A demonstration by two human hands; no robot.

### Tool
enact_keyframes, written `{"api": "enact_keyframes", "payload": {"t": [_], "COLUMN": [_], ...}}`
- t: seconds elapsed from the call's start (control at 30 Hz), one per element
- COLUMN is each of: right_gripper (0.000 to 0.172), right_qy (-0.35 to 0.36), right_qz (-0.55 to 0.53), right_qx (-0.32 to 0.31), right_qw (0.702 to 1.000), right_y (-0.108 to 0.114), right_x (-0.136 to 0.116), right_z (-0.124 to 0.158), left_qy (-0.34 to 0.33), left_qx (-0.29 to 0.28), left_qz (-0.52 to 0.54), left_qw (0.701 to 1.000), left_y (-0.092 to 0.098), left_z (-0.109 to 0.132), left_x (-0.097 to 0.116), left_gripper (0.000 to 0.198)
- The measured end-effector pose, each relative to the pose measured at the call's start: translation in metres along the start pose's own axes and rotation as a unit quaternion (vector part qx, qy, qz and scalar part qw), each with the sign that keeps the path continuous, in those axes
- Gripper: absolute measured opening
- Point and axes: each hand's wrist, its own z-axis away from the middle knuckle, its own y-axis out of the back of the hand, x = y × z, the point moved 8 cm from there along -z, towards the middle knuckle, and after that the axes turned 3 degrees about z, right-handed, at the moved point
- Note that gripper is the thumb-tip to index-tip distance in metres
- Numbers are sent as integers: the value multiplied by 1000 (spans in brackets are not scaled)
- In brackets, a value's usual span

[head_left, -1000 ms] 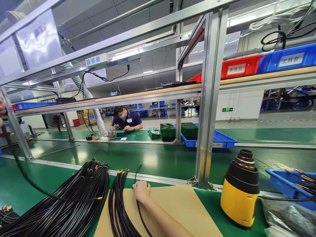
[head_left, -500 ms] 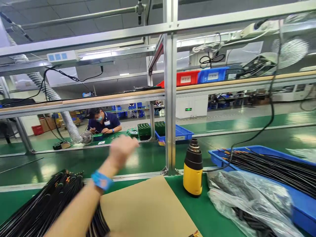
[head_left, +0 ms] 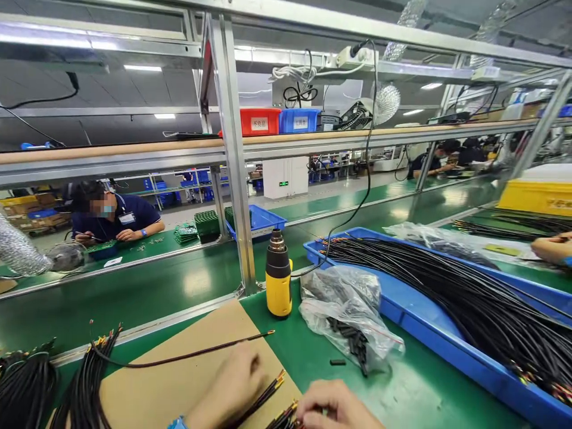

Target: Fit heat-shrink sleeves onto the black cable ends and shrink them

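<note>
My left hand (head_left: pixel 236 378), with a blue band at its wrist, is low over the brown cardboard sheet (head_left: pixel 179 369). Its fingers curl inward, and whatever may be inside them is hidden. Just behind it a single black cable (head_left: pixel 192 356) lies across the sheet. Beside its fingers a few cables with bared coloured wire ends (head_left: pixel 274 384) stick up from below. My right hand (head_left: pixel 335 405), at the bottom edge, has its fingers bent and closed at the coloured ends of more black cables (head_left: pixel 286 414). Bundles of black cables (head_left: pixel 84 381) lie at the left.
A yellow heat gun (head_left: pixel 279 286) stands nozzle up behind the sheet. Right of it are a plastic bag (head_left: pixel 339 316) of black sleeves, one loose sleeve (head_left: pixel 338 362), and a blue tray (head_left: pixel 429 333) of cables. A metal post (head_left: pixel 236 179) rises behind. Co-workers sit opposite and at right.
The view has swung to the right. My left hand has come down from its raised, reaching position to the cardboard. My right hand has come into view, and a single cable now lies across the sheet.
</note>
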Motion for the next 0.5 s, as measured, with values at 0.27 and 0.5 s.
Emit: {"api": "enact_keyframes", "payload": {"t": [0.27, 0.5], "right_gripper": [36, 31], "right_qy": [-28, 74], "right_qz": [-263, -287], "right_qx": [52, 76], "right_qw": [963, 952], "right_y": [49, 72], "right_x": [-39, -97], "right_z": [-51, -98], "left_qy": [11, 85], "left_qx": [-37, 40], "left_qz": [147, 492], "left_qw": [988, 865], "left_y": [-20, 27], "left_z": [9, -3], "left_x": [18, 8], "left_gripper": [7, 32]}}
